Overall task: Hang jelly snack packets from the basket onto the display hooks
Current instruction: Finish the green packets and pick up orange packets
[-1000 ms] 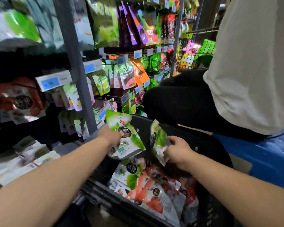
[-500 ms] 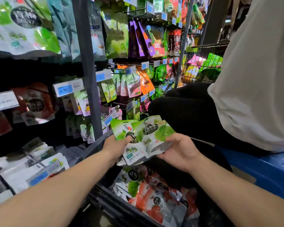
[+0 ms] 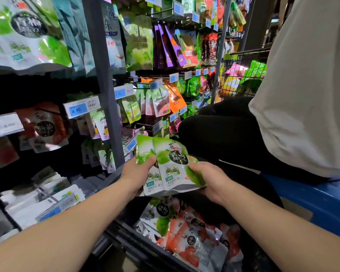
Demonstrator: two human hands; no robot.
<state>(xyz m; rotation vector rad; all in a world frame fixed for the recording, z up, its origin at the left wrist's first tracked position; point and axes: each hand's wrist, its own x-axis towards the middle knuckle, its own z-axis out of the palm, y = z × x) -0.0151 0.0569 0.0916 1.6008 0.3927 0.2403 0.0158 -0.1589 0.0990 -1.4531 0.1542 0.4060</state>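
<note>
You hold two green-and-white jelly packets (image 3: 173, 165), overlapped and upright, just above the black basket (image 3: 137, 248). Each has a green top, a dark round label with white characters and a white lower half. Your left hand (image 3: 136, 171) pinches their left edge, thumb on the front. Your right hand (image 3: 211, 180) curls round their lower right side. In the basket lie more pouches: a green one (image 3: 161, 218) at the back and red ones (image 3: 192, 240) heaped in front. The display rack (image 3: 104, 85), hung with snacks, stands to your left.
</note>
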